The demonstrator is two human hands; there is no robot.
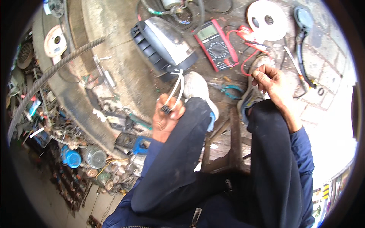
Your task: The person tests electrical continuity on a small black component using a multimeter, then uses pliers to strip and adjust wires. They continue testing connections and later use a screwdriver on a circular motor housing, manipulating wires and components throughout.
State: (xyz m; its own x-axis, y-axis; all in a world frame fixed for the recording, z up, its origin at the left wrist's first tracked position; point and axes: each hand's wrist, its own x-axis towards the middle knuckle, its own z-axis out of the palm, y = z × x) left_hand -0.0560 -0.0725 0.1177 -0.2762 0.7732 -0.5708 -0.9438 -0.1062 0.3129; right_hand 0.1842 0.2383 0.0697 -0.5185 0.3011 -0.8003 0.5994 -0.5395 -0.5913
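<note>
black plastic is showing in your left hand (165, 118), whose fingers are gripping a small connector (165, 109); its white wires (182, 81) are running to the dark case (150, 51) beyond. your right hand (270, 80) is holding its fingers bent toward the thumb, and i cannot tell whether it is gripping anything. farther out, a red multimeter (217, 48) is lying beside the case.
</note>
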